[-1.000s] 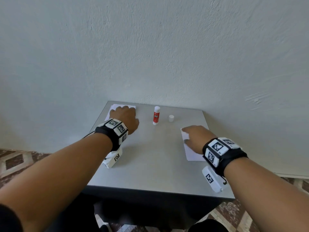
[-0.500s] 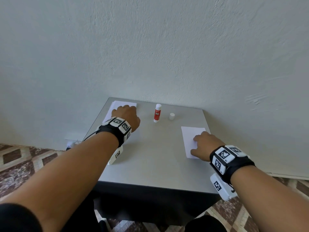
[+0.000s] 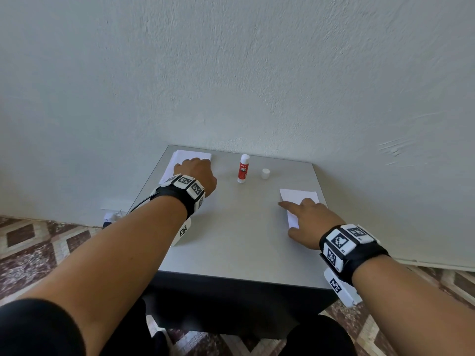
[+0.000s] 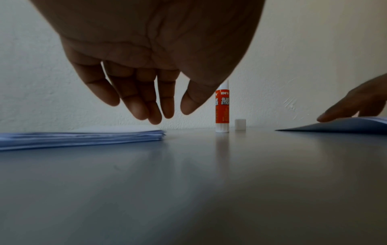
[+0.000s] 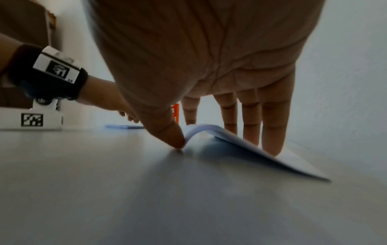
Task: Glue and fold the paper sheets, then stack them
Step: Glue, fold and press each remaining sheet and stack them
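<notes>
The right hand (image 3: 309, 222) lies over a folded sheet (image 3: 298, 199) at the right side of the table (image 3: 239, 240), fingers straight and laid on the paper, grasping nothing. The right wrist view adds what the head view hides: the thumb tip (image 5: 176, 140) is planted on the table right at the sheet's rounded fold, the upper layer arches up off the lower one, and the fingers (image 5: 272, 126) press down on the far part of it. From the head, the sheet looks flat and only its far end shows past the knuckles.

The left hand (image 3: 196, 173) is over the stack of paper (image 3: 180, 158) at the far left corner of the table. From above it seems to rest there; the left wrist view shows the fingers (image 4: 144, 102) hanging relaxed, close together, their tips just above the stack's top sheet and holding nothing. Whether any tip touches the paper cannot be told.

Between the two hands, near the far edge, a red glue stick (image 3: 243, 168) stands upright with its white cap (image 3: 265, 173) set apart just to its right. In the right wrist view the thumb and forefinger cover most of the glue stick, leaving an orange sliver. Both wrists carry black bands with square markers. A pale wall rises behind the table, and patterned floor tiles show on either side.
</notes>
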